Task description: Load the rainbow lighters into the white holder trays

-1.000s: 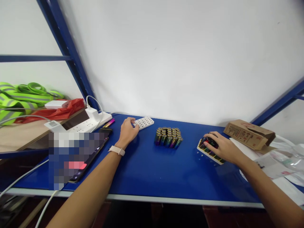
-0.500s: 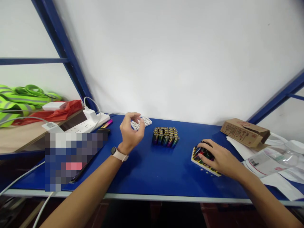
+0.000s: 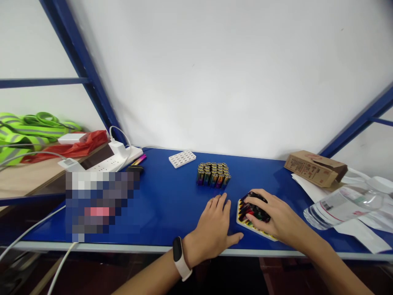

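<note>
My left hand is open, palm down with fingers stretched out, low over the blue table near its front edge; it holds nothing. A pale-strapped band with a dark face sits on that wrist. My right hand curls over a dark glossy thing with a red patch, its kind partly hidden by the fingers. Beneath it lies a white tray with shiny batteries in it. Between the hands and the wall stands a block of several upright, rainbow-coloured batteries. Behind that, a white holed tray lies flat.
A brown cardboard box, white papers and a clear plastic bottle lie at the right. A white power strip with cables is at the left, near a blurred-out area. Green reflective straps lie beyond.
My left hand has come down and right from near the holed tray, its curled fingers now straightened. My right hand and the battery tray have shifted slightly left and towards me.
</note>
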Demonstrator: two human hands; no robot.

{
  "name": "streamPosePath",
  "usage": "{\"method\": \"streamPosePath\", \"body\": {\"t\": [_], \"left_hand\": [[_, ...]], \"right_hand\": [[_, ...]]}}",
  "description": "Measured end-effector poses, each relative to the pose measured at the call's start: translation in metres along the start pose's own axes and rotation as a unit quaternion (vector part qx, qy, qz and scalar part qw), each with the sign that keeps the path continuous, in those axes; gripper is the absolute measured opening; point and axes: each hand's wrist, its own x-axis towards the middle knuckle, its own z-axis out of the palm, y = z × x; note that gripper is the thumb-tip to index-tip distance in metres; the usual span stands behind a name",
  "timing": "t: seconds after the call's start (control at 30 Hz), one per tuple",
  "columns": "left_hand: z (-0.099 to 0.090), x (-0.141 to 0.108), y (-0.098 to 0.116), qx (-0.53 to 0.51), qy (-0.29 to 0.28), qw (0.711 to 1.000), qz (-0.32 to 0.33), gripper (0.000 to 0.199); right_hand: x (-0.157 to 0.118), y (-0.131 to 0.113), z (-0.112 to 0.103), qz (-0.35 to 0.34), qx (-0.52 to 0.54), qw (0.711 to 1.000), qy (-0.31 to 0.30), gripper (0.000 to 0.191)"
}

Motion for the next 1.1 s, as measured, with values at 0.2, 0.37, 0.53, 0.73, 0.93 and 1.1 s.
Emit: {"method": "streamPosePath", "body": {"t": [0.2, 0.37, 0.53, 0.73, 0.93, 1.1], "left_hand": [[0.016, -0.001, -0.002, -0.076, -0.013, 0.997, -0.025, 0.081], [0.01, -0.004, 0.0, -0.147, 0.022, 0.987, -0.054, 0.053], [0.004, -0.008, 0.015, -0.314, 0.029, 0.942, -0.116, 0.046], [0.019, -0.014, 0.042, -0.66, 0.064, 0.736, -0.138, 0.07], [0.026, -0.014, 0.066, -0.668, 0.114, 0.724, -0.13, 0.077], [0.027, -0.013, 0.068, -0.656, 0.113, 0.735, -0.133, 0.071]], "right_hand": [[0.003, -0.016, -0.001, 0.003, 0.032, 0.999, 0.017, 0.032], [0.003, -0.02, 0.001, 0.011, 0.076, 0.995, 0.056, 0.032], [0.001, -0.027, 0.008, 0.038, 0.108, 0.982, 0.15, 0.033], [0.004, -0.037, 0.02, 0.065, 0.16, 0.966, 0.194, 0.032], [0.001, -0.04, 0.029, 0.089, 0.232, 0.941, 0.23, 0.031], [-0.001, -0.041, 0.03, 0.093, 0.251, 0.941, 0.208, 0.033]]}}
